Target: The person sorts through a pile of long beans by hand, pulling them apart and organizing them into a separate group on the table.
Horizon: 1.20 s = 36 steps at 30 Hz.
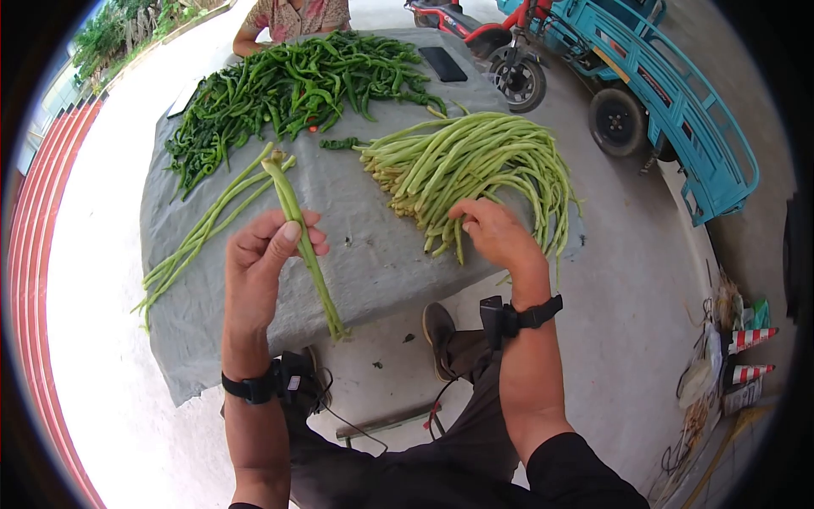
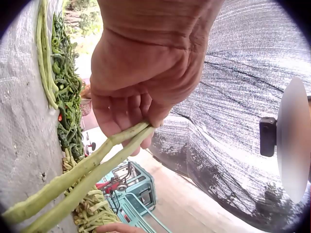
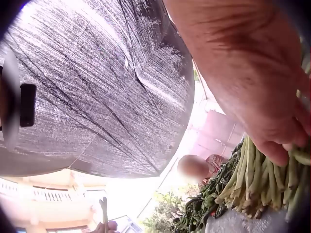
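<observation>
My left hand (image 1: pixel 270 246) pinches a few green long beans (image 1: pixel 292 199) between thumb and fingers, held upright over the table's near edge. In the left wrist view two long beans (image 2: pixel 92 170) run from the fingertips toward the lower left. My right hand (image 1: pixel 500 233) is bent over the near side of a large heap of long beans (image 1: pixel 483 157). In the right wrist view its fingertips (image 3: pixel 276 154) are right at the beans' stem ends; I cannot tell whether they grip one. Several loose long beans (image 1: pixel 199 229) lie left of my left hand.
A grey cloth (image 1: pixel 339 271) covers the table. Green peppers (image 1: pixel 297 85) are heaped at the back, near a dark phone (image 1: pixel 443 64). A person (image 1: pixel 297 17) is across the table. A red scooter (image 1: pixel 475 30) and teal cargo tricycle (image 1: pixel 678 93) stand at the right.
</observation>
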Motion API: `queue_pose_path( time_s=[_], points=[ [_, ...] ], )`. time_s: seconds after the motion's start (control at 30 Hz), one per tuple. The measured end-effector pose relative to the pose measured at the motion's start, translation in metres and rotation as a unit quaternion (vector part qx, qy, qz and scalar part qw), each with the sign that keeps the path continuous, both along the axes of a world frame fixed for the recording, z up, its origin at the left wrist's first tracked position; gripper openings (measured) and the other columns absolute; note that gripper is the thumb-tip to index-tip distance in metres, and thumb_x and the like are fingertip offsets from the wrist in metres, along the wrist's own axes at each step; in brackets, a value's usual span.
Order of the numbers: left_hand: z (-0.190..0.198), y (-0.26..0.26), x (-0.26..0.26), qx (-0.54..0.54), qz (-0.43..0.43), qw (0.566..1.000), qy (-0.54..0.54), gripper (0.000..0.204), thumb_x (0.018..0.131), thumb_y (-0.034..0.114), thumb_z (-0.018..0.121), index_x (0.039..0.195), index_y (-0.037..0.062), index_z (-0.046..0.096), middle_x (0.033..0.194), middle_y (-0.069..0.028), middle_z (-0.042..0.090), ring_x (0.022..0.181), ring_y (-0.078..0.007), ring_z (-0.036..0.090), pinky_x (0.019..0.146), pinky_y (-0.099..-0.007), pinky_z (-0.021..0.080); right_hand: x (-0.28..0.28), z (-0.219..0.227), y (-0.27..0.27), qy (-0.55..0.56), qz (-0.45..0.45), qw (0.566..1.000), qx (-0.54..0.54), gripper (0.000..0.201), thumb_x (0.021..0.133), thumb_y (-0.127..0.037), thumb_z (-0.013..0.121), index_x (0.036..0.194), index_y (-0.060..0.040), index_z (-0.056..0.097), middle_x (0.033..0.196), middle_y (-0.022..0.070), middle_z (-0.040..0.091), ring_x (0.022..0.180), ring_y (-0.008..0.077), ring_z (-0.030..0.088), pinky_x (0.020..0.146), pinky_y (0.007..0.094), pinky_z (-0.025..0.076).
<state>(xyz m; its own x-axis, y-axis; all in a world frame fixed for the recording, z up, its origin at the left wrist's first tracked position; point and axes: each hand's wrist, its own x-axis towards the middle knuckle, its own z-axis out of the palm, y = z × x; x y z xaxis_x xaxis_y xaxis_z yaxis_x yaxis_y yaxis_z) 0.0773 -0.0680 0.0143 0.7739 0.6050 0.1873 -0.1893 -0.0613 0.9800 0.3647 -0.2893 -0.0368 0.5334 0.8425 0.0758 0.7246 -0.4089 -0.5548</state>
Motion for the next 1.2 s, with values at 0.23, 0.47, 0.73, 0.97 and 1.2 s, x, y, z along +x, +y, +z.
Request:
queue_pose_path(
  time_s=[0.23, 0.47, 0.73, 0.97, 1.2],
  points=[
    [0.002, -0.001, -0.001, -0.002, 0.012, 1.000, 0.008, 0.029, 0.109, 0.022, 0.063, 0.119, -0.0034, 0.073, 0.097, -0.0106, 0.076, 0.088, -0.0209, 0.075, 0.087, -0.0345, 0.058, -0.001, -0.002, 0.005, 0.007, 0.007, 1.000, -0.014, 0.026, 0.095, -0.001, 0.060, 0.117, -0.0018, 0.073, 0.109, 0.0202, 0.073, 0.107, 0.0384, 0.069, 0.095, 0.0450, 0.054],
    [0.002, 0.000, -0.003, -0.003, 0.014, 1.000, 0.004, 0.028, 0.109, 0.021, 0.063, 0.119, -0.0033, 0.073, 0.098, -0.0103, 0.077, 0.089, -0.0199, 0.075, 0.087, -0.0337, 0.058, -0.003, 0.007, 0.007, 0.005, -0.012, 0.998, 0.060, 0.025, 0.091, 0.005, 0.059, 0.113, 0.0008, 0.072, 0.103, 0.0183, 0.073, 0.099, 0.0352, 0.070, 0.089, 0.0421, 0.056],
    [0.000, -0.001, 0.000, -0.001, 0.020, 1.000, 0.012, 0.029, 0.109, 0.022, 0.063, 0.120, -0.0036, 0.073, 0.098, -0.0108, 0.077, 0.088, -0.0206, 0.075, 0.087, -0.0345, 0.059, -0.009, 0.023, 0.024, -0.033, -0.051, 0.968, 0.244, 0.025, 0.086, 0.008, 0.063, 0.109, -0.0018, 0.069, 0.094, 0.0167, 0.065, 0.086, 0.0373, 0.066, 0.078, 0.0464, 0.052],
    [0.000, -0.001, 0.000, 0.013, 0.022, 0.999, 0.020, 0.031, 0.109, 0.025, 0.063, 0.120, -0.0023, 0.073, 0.096, -0.0100, 0.076, 0.086, -0.0209, 0.075, 0.086, -0.0355, 0.059, -0.011, 0.046, 0.028, -0.134, -0.141, 0.908, 0.371, 0.024, 0.092, 0.005, 0.067, 0.114, -0.0035, 0.070, 0.094, 0.0151, 0.063, 0.084, 0.0348, 0.063, 0.074, 0.0421, 0.051],
    [0.000, -0.001, -0.002, 0.007, 0.026, 0.999, 0.018, 0.030, 0.109, 0.022, 0.063, 0.119, -0.0037, 0.073, 0.098, -0.0107, 0.077, 0.089, -0.0201, 0.075, 0.087, -0.0340, 0.058, -0.037, 0.078, 0.036, -0.235, -0.101, 0.846, 0.468, 0.025, 0.093, 0.004, 0.068, 0.116, -0.0059, 0.070, 0.097, 0.0147, 0.061, 0.086, 0.0326, 0.062, 0.075, 0.0406, 0.051]
  ],
)
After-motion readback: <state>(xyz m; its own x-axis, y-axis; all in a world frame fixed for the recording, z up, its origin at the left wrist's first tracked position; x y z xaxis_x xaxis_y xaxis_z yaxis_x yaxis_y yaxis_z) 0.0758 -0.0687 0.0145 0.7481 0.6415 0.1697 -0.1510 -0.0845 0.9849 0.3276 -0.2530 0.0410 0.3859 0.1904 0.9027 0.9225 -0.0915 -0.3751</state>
